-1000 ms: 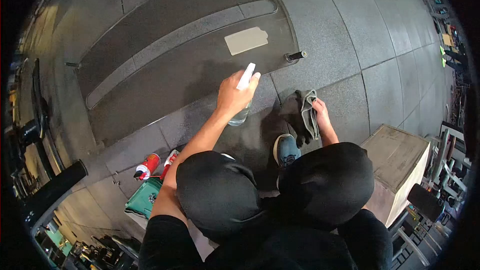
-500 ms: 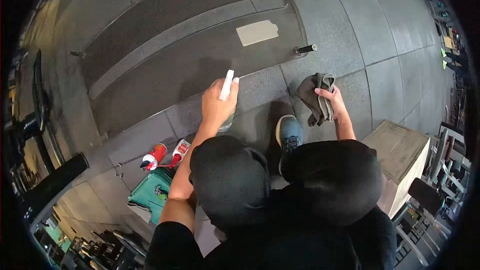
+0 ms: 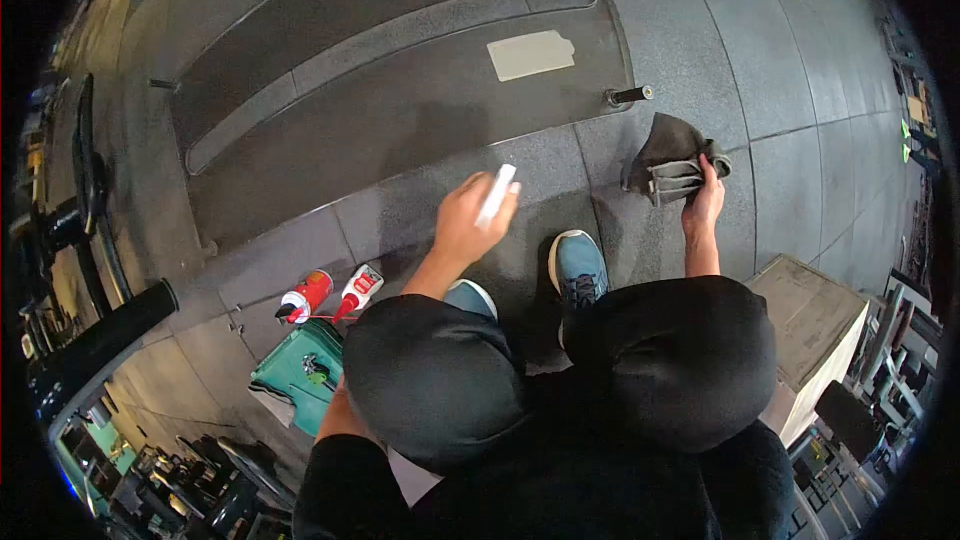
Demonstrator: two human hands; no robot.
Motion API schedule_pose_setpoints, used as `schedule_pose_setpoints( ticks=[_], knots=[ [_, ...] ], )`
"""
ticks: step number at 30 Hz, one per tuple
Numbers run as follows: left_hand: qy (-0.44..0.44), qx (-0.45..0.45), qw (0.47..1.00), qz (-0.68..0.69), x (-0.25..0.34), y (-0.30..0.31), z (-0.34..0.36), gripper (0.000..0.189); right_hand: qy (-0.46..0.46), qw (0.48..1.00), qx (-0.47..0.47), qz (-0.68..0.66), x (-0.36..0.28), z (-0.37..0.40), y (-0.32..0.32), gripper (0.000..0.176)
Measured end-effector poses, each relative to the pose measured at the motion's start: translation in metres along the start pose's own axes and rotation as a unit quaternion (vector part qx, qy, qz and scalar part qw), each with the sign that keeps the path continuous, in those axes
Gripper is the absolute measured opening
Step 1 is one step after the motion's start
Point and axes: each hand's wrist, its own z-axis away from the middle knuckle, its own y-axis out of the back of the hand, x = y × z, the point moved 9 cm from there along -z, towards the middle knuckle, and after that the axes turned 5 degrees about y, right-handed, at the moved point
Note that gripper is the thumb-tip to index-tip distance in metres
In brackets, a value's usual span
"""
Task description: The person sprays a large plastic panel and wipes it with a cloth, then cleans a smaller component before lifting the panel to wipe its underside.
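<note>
My left hand (image 3: 470, 220) is closed around a spray bottle (image 3: 497, 196), whose white head points up and away from me; its lower part is hidden by the hand. In my right hand (image 3: 705, 202) is a bunched dark grey cloth (image 3: 675, 160), gripped at its right side and hanging over the floor. Both hands are in front of my knees, apart from each other. Beyond them lies a large dark metal plate (image 3: 400, 120) with a long slot and a pale label (image 3: 531, 55).
A short metal peg (image 3: 630, 95) sticks out at the plate's right corner. A red can (image 3: 308, 292), a white bottle with a red cap (image 3: 359, 289) and a green cloth (image 3: 300, 372) with small items are at lower left. A wooden box (image 3: 810, 315) stands at right.
My left hand has moved right with the spray bottle. My right hand has moved right and slightly up, and the cloth has spread and turned. The view has shifted slightly.
</note>
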Motion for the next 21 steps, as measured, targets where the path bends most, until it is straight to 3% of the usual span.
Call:
schedule_pose_setpoints(
  ticks=[2,7,8,10,11,12,13,14,15,16,18,20,21],
  knots=[
    [-0.027,-0.075,0.996,-0.028,0.007,-0.031,-0.002,0.023,0.011,1.000,-0.001,-0.004,-0.007,-0.002,0.001,0.030],
    [-0.068,-0.140,0.987,-0.034,0.025,-0.059,-0.002,0.023,0.048,0.999,0.015,-0.005,-0.034,0.004,0.010,0.024],
    [-0.052,-0.102,0.993,-0.016,0.022,-0.050,-0.003,0.023,0.047,0.999,0.016,-0.005,-0.030,0.001,0.017,0.024],
    [-0.016,-0.023,0.999,0.017,0.015,-0.023,-0.003,0.020,0.133,0.990,0.008,0.051,-0.039,0.002,0.019,0.022],
    [-0.055,0.025,0.998,0.030,0.017,-0.004,0.000,0.019,0.131,0.990,0.007,0.050,-0.032,0.003,0.019,0.022],
    [0.002,0.048,0.999,-0.005,-0.007,0.008,0.006,0.019,0.212,0.974,-0.018,0.084,-0.048,0.023,-0.007,0.020],
    [0.046,0.089,0.994,0.031,-0.033,0.021,0.018,0.017,0.290,0.949,-0.043,0.118,-0.061,0.040,-0.027,0.018],
    [0.029,0.132,0.991,0.027,-0.043,0.038,0.029,0.015,0.409,0.868,-0.127,0.250,-0.069,0.058,-0.054,0.024],
    [0.011,0.173,0.985,0.022,-0.047,0.052,0.039,0.014,0.415,0.841,-0.137,0.320,-0.083,0.088,-0.099,0.035],
    [0.001,0.199,0.980,0.000,-0.034,0.063,0.046,0.013,0.496,0.753,-0.154,0.404,-0.089,0.111,-0.142,0.050],
    [0.012,0.212,0.977,-0.021,-0.038,0.074,0.063,0.016,0.612,0.623,-0.260,0.413,-0.084,0.146,-0.223,0.072],
    [0.023,0.203,0.979,-0.008,-0.048,0.074,0.074,0.020,0.656,0.545,-0.304,0.424,-0.050,0.147,-0.287,0.064],
    [0.030,0.186,0.982,0.010,-0.053,0.072,0.077,0.025,0.657,0.546,-0.306,0.420,-0.030,0.132,-0.301,0.064]
  ],
)
